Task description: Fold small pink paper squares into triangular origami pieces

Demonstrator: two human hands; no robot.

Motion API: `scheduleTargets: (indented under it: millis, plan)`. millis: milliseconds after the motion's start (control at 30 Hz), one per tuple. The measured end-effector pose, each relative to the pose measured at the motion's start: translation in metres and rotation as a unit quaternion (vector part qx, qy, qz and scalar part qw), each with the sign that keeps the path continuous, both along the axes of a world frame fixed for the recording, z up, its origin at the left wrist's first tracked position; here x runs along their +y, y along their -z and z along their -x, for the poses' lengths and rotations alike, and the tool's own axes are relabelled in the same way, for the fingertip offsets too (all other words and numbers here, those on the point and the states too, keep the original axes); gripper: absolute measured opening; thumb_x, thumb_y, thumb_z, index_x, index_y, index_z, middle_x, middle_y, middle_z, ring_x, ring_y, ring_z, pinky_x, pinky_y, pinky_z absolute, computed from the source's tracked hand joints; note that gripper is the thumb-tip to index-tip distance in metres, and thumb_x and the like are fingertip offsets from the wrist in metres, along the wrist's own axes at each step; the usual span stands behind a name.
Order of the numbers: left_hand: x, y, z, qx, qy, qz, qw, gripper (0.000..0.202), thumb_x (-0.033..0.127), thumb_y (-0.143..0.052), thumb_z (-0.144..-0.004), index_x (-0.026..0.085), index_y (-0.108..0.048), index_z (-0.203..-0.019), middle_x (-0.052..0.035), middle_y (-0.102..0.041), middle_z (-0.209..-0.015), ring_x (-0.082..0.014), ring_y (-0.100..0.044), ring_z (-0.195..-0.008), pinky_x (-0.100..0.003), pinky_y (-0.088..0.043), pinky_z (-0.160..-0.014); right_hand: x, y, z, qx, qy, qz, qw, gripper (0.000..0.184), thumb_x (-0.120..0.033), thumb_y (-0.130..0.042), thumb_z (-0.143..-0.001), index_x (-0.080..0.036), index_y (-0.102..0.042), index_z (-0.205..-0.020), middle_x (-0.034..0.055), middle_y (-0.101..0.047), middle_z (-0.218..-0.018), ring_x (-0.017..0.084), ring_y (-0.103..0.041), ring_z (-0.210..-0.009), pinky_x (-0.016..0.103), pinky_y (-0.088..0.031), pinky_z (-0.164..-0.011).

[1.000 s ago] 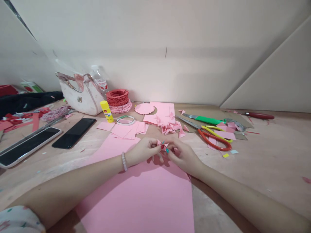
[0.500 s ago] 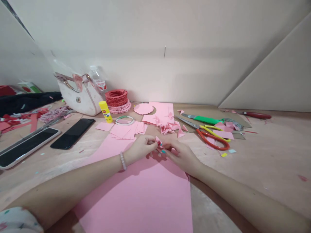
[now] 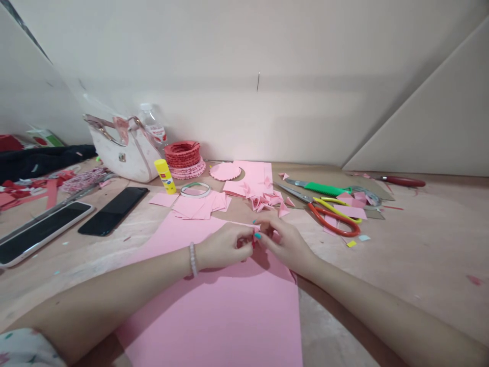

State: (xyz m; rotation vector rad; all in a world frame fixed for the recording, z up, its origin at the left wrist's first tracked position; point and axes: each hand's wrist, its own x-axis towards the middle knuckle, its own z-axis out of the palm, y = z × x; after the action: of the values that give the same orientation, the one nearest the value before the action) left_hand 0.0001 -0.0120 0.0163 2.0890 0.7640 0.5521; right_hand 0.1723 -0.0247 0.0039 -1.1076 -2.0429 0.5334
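My left hand (image 3: 223, 247) and my right hand (image 3: 284, 244) meet above a large pink paper sheet (image 3: 214, 306), pinching a tiny folded piece of pink paper (image 3: 255, 236) between their fingertips. My fingers hide most of that piece. A bead bracelet (image 3: 193, 260) circles my left wrist. Just beyond my hands lies a heap of small folded pink paper triangles (image 3: 263, 200), and a stack of pink paper squares (image 3: 194, 207) sits to its left.
Beyond the sheet stand a yellow glue stick (image 3: 165, 176), a tape roll (image 3: 195, 189) and a coiled red paper stack (image 3: 182, 155). Two phones (image 3: 113, 210) lie left; orange-handled scissors (image 3: 332, 221) lie right. A white handbag (image 3: 122, 150) stands behind.
My hands have drawn closer together, and my fingers now cover more of the small pink piece. The red and teal fingernails show less than before.
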Motion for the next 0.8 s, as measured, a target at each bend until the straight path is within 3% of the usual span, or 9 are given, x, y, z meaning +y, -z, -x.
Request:
scheduleTargets:
  millis: [233,433,667,800]
  plan:
    - [0.0006,0.0013,-0.0007,0.047,-0.035,-0.017,0.998,0.024,0.019,-0.035,-0.081,0.015,-0.053,-0.066,0.0038,-0.046,-0.050,-0.0061,-0.043,-0.044,-0.015,-0.033,-0.046,-0.0030,-0.0066,-0.0021,0.017,-0.011,0.026,0.999,0.014,-0.013,-0.047,-0.076,-0.018,-0.059,-0.080,0.0011,-0.064,-0.068,0.013,-0.056,-0.065,0.023,-0.043,-0.057]
    - [0.0010,0.0034,-0.0007,0.059,-0.035,-0.090,0.994,0.018,0.011,-0.043,-0.072,0.013,-0.052,-0.057,0.0034,-0.049,-0.052,-0.0058,-0.039,-0.048,-0.016,-0.027,-0.047,-0.0040,-0.0017,-0.0026,-0.009,-0.035,0.018,0.999,0.012,-0.014,-0.048,-0.076,-0.017,-0.059,-0.078,0.0011,-0.061,-0.069,0.012,-0.055,-0.063,0.022,-0.041,-0.058]
    - [-0.0009,0.0047,0.0003,0.058,-0.022,-0.078,0.995,0.017,0.012,-0.042,-0.072,0.013,-0.053,-0.059,0.0033,-0.052,-0.054,-0.0054,-0.040,-0.048,-0.016,-0.027,-0.047,-0.0057,-0.0037,-0.0031,-0.003,-0.047,0.055,0.997,0.013,-0.012,-0.048,-0.075,-0.017,-0.059,-0.072,0.0004,-0.059,-0.065,0.012,-0.052,-0.059,0.021,-0.039,-0.054]
    - [0.0000,0.0061,0.0003,0.061,-0.043,-0.062,0.995,0.018,0.015,-0.042,-0.072,0.013,-0.049,-0.056,0.0049,-0.044,-0.049,-0.0052,-0.036,-0.047,-0.017,-0.025,-0.045,-0.0041,-0.0016,-0.0011,0.037,-0.056,0.116,0.991,0.014,-0.013,-0.046,-0.076,-0.018,-0.058,-0.074,-0.0008,-0.059,-0.064,0.011,-0.052,-0.058,0.021,-0.040,-0.053]
